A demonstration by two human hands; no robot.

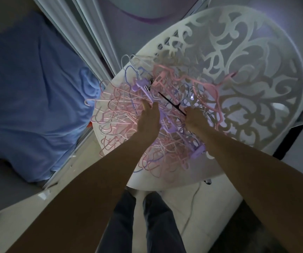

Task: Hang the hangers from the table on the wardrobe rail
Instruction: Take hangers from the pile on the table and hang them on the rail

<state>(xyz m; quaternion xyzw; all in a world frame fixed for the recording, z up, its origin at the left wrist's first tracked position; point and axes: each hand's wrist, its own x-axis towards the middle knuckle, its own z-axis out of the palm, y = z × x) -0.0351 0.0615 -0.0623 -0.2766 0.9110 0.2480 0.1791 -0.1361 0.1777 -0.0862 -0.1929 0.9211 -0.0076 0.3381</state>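
Observation:
A tangled heap of pink, lilac and white hangers [121, 123] covers the near left part of a round white table [256, 99] with a cut-out scroll pattern. A lilac clip hanger [141, 84] lies on top of the heap, and a black bar [170, 103] runs across it. My left hand [148, 119] rests on the heap with fingers stretched forward onto the hangers. My right hand [195, 118] is curled into the pile by the black bar's near end; what its fingers grip is hidden. The wardrobe rail is not in view.
A blue garment [37, 92] hangs at the left behind a white sliding door frame [85, 44]. My legs [143, 221] stand on a pale floor below the table edge. A thin white cable [192, 203] trails down from the table.

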